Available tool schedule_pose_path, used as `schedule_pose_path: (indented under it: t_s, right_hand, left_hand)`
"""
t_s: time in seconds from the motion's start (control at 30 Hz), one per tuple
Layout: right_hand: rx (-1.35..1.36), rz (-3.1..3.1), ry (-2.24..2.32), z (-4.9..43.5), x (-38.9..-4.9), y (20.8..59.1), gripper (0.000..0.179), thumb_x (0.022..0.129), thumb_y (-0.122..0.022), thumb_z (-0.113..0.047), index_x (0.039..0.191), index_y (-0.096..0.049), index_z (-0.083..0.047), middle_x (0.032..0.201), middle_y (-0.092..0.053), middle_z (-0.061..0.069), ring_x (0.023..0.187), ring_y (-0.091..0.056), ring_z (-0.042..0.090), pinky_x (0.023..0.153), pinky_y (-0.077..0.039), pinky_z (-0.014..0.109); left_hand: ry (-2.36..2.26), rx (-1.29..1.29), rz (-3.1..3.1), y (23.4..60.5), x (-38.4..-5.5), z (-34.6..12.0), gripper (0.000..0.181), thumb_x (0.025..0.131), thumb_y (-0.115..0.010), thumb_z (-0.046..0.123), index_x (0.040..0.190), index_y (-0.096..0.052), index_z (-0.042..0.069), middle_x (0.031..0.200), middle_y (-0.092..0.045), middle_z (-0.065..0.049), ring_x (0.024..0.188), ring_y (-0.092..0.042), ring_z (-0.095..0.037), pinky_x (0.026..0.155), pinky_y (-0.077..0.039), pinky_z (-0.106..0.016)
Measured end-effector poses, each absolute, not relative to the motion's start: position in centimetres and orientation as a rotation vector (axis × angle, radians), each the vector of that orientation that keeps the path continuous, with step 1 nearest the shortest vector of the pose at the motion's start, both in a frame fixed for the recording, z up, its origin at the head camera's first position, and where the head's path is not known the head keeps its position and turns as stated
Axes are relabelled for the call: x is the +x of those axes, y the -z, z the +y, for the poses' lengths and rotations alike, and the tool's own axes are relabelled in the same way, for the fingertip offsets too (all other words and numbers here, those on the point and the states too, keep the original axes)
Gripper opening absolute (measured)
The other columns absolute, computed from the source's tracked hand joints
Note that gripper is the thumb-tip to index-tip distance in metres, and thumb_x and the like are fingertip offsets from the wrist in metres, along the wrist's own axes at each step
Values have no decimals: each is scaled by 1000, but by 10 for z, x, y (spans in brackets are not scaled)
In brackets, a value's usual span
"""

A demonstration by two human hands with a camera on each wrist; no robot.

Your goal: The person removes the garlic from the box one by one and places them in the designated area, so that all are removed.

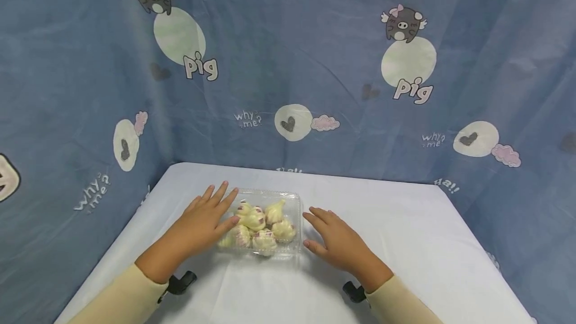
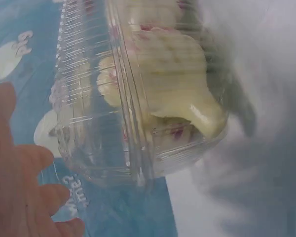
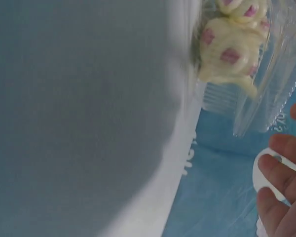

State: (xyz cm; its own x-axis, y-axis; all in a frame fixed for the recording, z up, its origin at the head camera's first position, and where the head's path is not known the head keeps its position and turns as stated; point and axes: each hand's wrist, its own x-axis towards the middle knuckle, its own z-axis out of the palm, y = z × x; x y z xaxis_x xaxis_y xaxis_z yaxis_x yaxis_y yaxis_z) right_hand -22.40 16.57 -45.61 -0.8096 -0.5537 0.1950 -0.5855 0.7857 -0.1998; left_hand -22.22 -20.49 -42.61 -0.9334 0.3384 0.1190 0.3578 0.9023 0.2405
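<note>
A clear plastic clamshell box (image 1: 294, 204) lies on the white table, its lid down. Inside are several pale yellow bulbs with purple-pink marks (image 1: 265, 240), looking like garlic heads; they also show through the plastic in the left wrist view as yellowish bulbs (image 2: 177, 74) and in the right wrist view (image 3: 229, 54). My left hand (image 1: 202, 221) hovers over the box's left side, fingers spread and straight, overlapping its edge in the head view. Just off the box's right side, my right hand (image 1: 335, 239) has its fingers extended and holds nothing.
The white-covered table (image 1: 382, 214) runs back to a blue curtain (image 1: 337, 64) printed with pigs, which also hangs along the left and right sides. Black wrist straps with small mounts (image 1: 182, 282) sit at both sleeve cuffs.
</note>
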Motion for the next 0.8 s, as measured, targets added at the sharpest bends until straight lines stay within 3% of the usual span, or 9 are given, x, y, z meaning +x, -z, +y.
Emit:
schedule_pose_path:
  t_s: [0.23,0.43,0.6,0.8]
  right_hand:
    - [923,-2800,-584,163,-211,466,74,97,-72,-51,160,-44,-22,161,-47,6,148,-46,29,113,-46,54]
    - [962,-2788,-686,160,-206,473,80,94,-75,-54,159,-42,-22,161,-43,2,148,-44,24,110,-49,52]
    - [951,-2787,-754,161,-202,472,80,91,-79,-53,156,-44,-23,154,-43,-6,141,-48,17,105,-52,48]
    - [955,-2767,-873,161,-200,470,73,89,-83,-50,146,-49,-21,145,-44,-9,134,-52,17,103,-52,46]
  left_hand:
    - [897,-357,-2943,438,-215,-217,78,111,-35,57,166,-19,4,168,-19,-32,152,-22,-58,114,-25,-78]
    - [1131,-133,-2958,450,-213,-234,72,115,-27,44,158,-22,-13,153,-34,-44,143,-34,-61,111,-33,-75]
    - [1264,-36,-2982,456,-208,-237,71,116,-23,44,153,-32,-15,140,-53,-39,126,-57,-51,102,-46,-66]
    - [1386,11,-2985,466,-195,-237,71,115,-23,48,151,-40,-11,145,-55,-33,124,-62,-46,100,-52,-58]
